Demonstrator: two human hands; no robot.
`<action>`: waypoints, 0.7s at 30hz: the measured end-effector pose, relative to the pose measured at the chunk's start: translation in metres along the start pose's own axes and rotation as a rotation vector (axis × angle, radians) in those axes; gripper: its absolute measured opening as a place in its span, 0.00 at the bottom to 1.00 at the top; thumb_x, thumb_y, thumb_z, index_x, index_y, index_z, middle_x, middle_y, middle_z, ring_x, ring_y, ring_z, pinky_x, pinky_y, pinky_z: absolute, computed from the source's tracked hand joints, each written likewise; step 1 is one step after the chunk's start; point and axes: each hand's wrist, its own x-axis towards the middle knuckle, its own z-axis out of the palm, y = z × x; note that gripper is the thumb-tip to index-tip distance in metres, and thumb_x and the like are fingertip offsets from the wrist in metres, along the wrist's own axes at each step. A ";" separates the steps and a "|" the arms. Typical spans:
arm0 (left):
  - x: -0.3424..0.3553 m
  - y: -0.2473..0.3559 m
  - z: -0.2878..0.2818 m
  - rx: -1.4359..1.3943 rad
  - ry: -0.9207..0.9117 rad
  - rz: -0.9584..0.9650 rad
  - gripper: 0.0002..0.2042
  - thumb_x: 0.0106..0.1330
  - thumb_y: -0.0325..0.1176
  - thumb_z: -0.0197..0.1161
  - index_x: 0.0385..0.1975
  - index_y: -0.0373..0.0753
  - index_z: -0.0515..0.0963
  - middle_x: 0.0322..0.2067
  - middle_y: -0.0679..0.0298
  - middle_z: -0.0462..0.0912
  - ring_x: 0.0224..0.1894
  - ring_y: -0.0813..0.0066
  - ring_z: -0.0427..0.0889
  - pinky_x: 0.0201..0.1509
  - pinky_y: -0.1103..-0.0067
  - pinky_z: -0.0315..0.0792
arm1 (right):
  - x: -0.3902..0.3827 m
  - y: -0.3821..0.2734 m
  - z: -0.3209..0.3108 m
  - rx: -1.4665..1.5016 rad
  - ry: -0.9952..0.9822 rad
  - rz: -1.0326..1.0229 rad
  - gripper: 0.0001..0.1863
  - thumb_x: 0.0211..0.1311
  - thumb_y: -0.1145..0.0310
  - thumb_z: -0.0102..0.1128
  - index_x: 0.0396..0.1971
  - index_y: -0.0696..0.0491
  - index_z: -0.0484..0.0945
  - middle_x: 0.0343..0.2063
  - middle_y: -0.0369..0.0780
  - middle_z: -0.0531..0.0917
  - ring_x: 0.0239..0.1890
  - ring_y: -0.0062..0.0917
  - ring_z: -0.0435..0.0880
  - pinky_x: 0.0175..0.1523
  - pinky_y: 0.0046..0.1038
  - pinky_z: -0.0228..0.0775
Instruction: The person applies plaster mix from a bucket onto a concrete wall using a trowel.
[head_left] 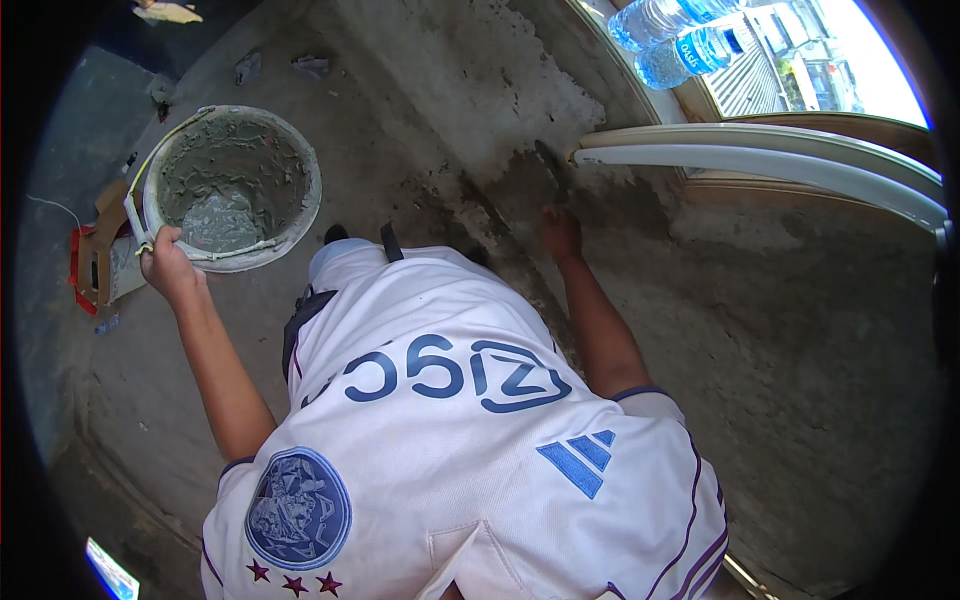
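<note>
My left hand (pixel 170 266) is closed on the near left rim of a bucket (pixel 310 190), where its wire handle meets the edge. The bucket tilts so that its mouth faces me. Wet grey mortar (pixel 222 220) lies at the bottom, and more is smeared up the inner wall. Out to the right, my right hand (pixel 562 234) is closed, close to the rough wall. A dark, narrow tool that looks like a trowel (pixel 551 166) sticks out beyond its fist. The grip itself is hidden by the fingers.
Two plastic water bottles (pixel 680 58) lie by the window at upper right. A long white pipe-like bar (pixel 760 158) runs along the sill. Left of the bucket stands an opened cardboard box (pixel 98 255) with red edges. Paper scraps (pixel 311 66) lie on the concrete floor.
</note>
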 end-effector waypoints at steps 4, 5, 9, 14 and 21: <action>0.002 -0.004 -0.002 -0.033 0.047 -0.032 0.13 0.39 0.24 0.58 0.27 0.25 0.73 0.31 0.59 0.75 0.34 0.68 0.75 0.41 0.77 0.67 | -0.017 -0.003 0.010 0.108 0.167 0.057 0.22 0.58 0.54 0.49 0.30 0.61 0.74 0.30 0.56 0.77 0.36 0.51 0.74 0.40 0.44 0.65; 0.000 -0.003 -0.001 -0.031 0.051 -0.031 0.13 0.39 0.24 0.58 0.27 0.26 0.73 0.31 0.59 0.76 0.34 0.68 0.75 0.41 0.77 0.67 | -0.020 -0.003 0.012 0.119 0.146 0.078 0.21 0.58 0.54 0.49 0.30 0.61 0.74 0.29 0.55 0.77 0.35 0.51 0.75 0.39 0.44 0.65; -0.001 -0.002 0.000 -0.023 0.043 -0.025 0.13 0.38 0.24 0.58 0.26 0.26 0.73 0.30 0.59 0.76 0.34 0.69 0.75 0.41 0.77 0.67 | -0.013 -0.009 0.008 0.033 0.003 0.063 0.19 0.57 0.55 0.50 0.30 0.59 0.75 0.29 0.55 0.77 0.35 0.50 0.75 0.39 0.44 0.65; 0.001 0.000 -0.002 0.011 0.020 -0.049 0.13 0.40 0.23 0.56 0.28 0.27 0.73 0.31 0.60 0.76 0.33 0.69 0.74 0.40 0.78 0.67 | 0.010 -0.017 -0.001 0.048 0.077 0.061 0.19 0.56 0.55 0.51 0.31 0.59 0.75 0.31 0.54 0.78 0.35 0.50 0.75 0.39 0.44 0.65; -0.003 0.002 -0.003 0.075 0.064 -0.064 0.13 0.39 0.23 0.56 0.28 0.26 0.73 0.31 0.59 0.76 0.33 0.69 0.75 0.40 0.78 0.68 | 0.011 -0.026 -0.012 0.068 -0.023 0.045 0.19 0.56 0.55 0.50 0.34 0.58 0.74 0.32 0.53 0.78 0.38 0.50 0.75 0.40 0.42 0.66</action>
